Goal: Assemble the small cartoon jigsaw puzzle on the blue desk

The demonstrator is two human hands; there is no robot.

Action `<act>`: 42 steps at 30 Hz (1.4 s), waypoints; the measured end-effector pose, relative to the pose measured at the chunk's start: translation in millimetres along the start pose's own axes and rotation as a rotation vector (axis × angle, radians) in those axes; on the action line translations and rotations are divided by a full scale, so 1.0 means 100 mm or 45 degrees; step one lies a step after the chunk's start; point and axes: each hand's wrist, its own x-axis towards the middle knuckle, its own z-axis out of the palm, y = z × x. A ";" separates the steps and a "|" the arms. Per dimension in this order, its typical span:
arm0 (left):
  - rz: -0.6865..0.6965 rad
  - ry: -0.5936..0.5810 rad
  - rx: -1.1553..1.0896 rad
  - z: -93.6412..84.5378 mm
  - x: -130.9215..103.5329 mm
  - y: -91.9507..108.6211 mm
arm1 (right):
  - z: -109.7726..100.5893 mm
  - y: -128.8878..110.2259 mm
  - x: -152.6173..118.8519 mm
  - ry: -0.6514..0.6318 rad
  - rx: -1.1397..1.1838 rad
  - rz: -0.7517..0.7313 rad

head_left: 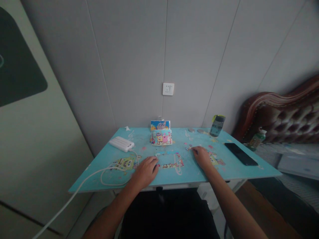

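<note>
A partly built jigsaw frame [179, 162] lies on the blue table, its border joined around a bare middle. My left hand [147, 168] rests at the frame's left edge, fingers bent and close together; anything under them is hidden. Right of the frame, my right hand [200, 155] has its fingertips pinched at a few small loose pieces [188, 146]; what lies between the fingertips is too small to make out. Behind the frame a cartoon picture card [161, 137] leans upright against a blue box [160, 125].
On the table [149, 182] are a white power bank [122, 143] with a cable [84, 181] at the left, and a black phone [240, 154] and a dark bottle [217, 126] at the right. A green bottle [257, 140] stands beyond the right edge.
</note>
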 end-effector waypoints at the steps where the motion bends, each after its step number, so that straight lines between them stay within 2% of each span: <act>1: -0.002 0.000 -0.002 0.00 0.00 0.00 | 0.00 0.00 0.01 -0.005 0.005 -0.015; 12: 0.000 0.004 0.032 -0.01 -0.01 0.00 | 0.01 -0.04 -0.02 0.037 0.039 0.028; 16: 0.007 0.011 0.048 0.01 -0.01 -0.02 | -0.01 -0.06 -0.04 0.068 0.124 0.046; 20: 0.018 0.034 0.053 0.02 -0.02 -0.04 | -0.07 -0.12 -0.06 0.174 0.292 0.066; 26: 0.023 0.083 0.004 0.01 0.00 -0.06 | -0.30 -0.17 -0.18 0.320 0.685 0.133; 28: 0.013 0.097 -0.038 -0.02 0.02 -0.05 | -0.42 -0.10 -0.30 0.320 0.834 0.195; 31: -0.033 0.118 -0.126 -0.14 0.04 0.02 | -0.56 0.12 -0.63 0.265 1.031 0.337; 34: -0.122 0.137 -0.252 -0.30 -0.04 0.16 | -0.62 0.42 -1.04 0.177 1.200 0.534; 37: -0.332 0.202 -0.408 -0.40 -0.26 0.34 | -0.59 0.67 -1.34 0.097 1.386 0.739; 39: -0.527 0.227 -0.536 -0.39 -0.47 0.45 | -0.55 0.77 -1.45 0.001 1.505 0.843; 42: -0.841 0.172 -0.795 -0.23 -0.76 0.54 | -0.51 0.85 -1.52 -0.193 1.682 0.956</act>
